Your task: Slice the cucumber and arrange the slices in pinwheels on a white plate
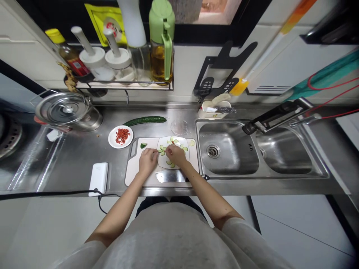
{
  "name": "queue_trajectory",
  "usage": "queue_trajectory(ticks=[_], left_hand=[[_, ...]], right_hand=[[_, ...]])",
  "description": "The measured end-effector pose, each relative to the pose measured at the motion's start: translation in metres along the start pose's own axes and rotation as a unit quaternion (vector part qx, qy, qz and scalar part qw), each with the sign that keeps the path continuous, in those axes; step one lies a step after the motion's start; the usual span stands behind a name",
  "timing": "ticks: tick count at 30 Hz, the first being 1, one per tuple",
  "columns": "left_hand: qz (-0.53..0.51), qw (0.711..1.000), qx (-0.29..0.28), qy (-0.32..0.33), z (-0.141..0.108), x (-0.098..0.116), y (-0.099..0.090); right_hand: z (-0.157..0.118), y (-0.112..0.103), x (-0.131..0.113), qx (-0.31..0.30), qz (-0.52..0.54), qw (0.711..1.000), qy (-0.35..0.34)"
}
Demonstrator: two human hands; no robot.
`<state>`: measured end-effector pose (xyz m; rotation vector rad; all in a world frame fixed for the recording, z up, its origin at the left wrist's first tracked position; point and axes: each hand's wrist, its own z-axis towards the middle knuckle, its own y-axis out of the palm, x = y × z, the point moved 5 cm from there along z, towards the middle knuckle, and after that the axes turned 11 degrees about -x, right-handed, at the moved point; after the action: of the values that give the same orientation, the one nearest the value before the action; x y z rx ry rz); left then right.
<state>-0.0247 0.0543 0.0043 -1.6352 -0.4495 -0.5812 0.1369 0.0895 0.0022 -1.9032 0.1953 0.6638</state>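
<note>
Cucumber slices (170,163) lie in small clusters on a square white plate (162,161), which rests on the cutting board (131,175); a red bit shows among the upper slices. To the left, a round white plate (111,141) on the steel tabletop (74,157) holds a heap of chopped red pieces (122,135). A lidded steel pot (89,118) stands farther left, its contents hidden. On the rack above, the green-lidded pitcher (157,61) contains amber liquid. The left hand (148,160) reaches to the square plate's left edge, thumb and fingers nearly together beside a slice. The right hand (175,154) is over the plate, fingers curled narrowly downward. I cannot tell whether either pinches anything. A cleaver (169,176) lies just below the plate.
</note>
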Motion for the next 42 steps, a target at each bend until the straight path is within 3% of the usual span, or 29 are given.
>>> queue_trajectory(ticks=[9,35,42], left_hand=[[0.045,0.999,0.001,0.001,0.020,-0.004,0.012],[0.046,0.999,-0.027,-0.001,0.040,-0.004,0.025],[0.045,0.999,-0.026,-0.001,0.041,-0.007,0.025]], right_hand=[[0.024,0.015,0.000,-0.035,-0.065,0.997,0.009],[0.027,0.013,-0.002,-0.064,-0.095,0.993,-0.003],[0.023,0.012,0.006,-0.038,-0.071,0.997,-0.002]])
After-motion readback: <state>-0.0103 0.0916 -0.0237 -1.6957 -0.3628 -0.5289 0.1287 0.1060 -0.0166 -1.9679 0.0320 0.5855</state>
